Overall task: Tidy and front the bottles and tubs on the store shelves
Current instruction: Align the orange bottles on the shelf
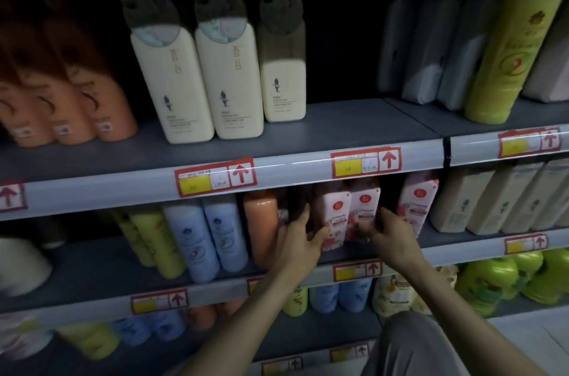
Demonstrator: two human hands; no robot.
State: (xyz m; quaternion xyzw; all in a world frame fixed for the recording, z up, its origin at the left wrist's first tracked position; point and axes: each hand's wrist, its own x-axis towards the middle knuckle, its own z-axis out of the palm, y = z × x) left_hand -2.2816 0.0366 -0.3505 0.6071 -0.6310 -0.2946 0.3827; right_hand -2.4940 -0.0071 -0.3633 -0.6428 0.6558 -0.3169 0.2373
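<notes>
Two pink floral bottles stand side by side, touching, at the middle of the middle shelf [92, 264]. Our left hand [303, 241] grips the left pink bottle [335, 215], fingers curled round its left side and thumb across the front. Our right hand [388, 231] holds the right pink bottle [365, 206], fingers wrapped round its right edge. A third pink bottle [417, 200] stands apart to the right.

The shelving is dark grey and the aisle is dim. An orange bottle [261, 221] stands just left of our left hand, then blue bottles [209, 237] and yellow-green bottles [154, 240]. Beige bottles [492, 200] line the right bay. On the upper shelf [354, 120] stand cream pump bottles [200, 73], and its edge carries red-and-yellow price labels [215, 180].
</notes>
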